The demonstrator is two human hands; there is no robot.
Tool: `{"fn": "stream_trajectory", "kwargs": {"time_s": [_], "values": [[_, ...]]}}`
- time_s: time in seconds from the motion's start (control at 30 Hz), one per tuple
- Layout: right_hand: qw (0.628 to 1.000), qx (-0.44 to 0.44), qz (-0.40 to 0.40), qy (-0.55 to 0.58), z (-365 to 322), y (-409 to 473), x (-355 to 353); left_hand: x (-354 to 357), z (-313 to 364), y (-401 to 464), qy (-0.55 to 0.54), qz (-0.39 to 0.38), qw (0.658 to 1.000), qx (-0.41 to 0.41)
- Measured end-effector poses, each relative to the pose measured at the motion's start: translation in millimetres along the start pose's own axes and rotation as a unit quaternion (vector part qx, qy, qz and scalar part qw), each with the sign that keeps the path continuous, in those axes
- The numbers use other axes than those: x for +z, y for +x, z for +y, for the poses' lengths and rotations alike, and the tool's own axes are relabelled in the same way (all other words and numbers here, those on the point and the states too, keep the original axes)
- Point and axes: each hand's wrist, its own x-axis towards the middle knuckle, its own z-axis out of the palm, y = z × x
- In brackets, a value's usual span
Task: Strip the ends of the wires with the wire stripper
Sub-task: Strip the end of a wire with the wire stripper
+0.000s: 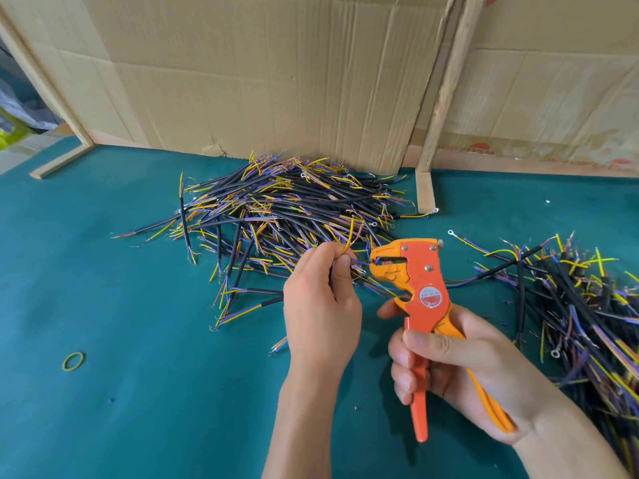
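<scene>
On my far left a yellow-green rubber band (73, 361) lies flat on the teal table cover (138, 409), well apart from everything else. Moving right, I see the big pile of wires (276, 209): short black-sheathed cables with yellow, blue and brown cores fanning out at both ends, heaped against the foot of the cardboard wall (259, 81).

Next comes my left hand (320, 299), raised just in front of that pile. Its thumb and fingers are pinched together on one cable (347, 236); the yellow core curls up above my fingertips, and a thin blue core runs right from the pinch into the nose of the wire stripper (411, 274). I cannot tell how far the core sits inside the tool's mouth.

The stripper is orange with a yellow front, held upright with its head pointing left, touching that blue core. My right hand (460, 375) is wrapped around its two handles, fingers curled over the orange one, the yellow one lying against my palm. The handles stand slightly spread.

A wooden batten (446, 98) leans against the cardboard behind. On the far right a second heap of wires (581, 305) lies across the table, some ends carrying small ring terminals.
</scene>
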Motion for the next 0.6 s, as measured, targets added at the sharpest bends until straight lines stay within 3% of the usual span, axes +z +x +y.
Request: {"fn": "stream_trajectory", "kwargs": {"time_s": [0.43, 0.6], "values": [[1.000, 0.013, 0.022, -0.003, 0.0, 1.2, 3.0, -0.9, 0.3, -0.7, 0.008, 0.001, 1.000, 0.004], [0.997, -0.002, 0.070, 0.013, 3.3, 5.2, 7.4, 1.0, 1.1, -1.0, 0.003, -0.003, 1.000, 0.010]]}}
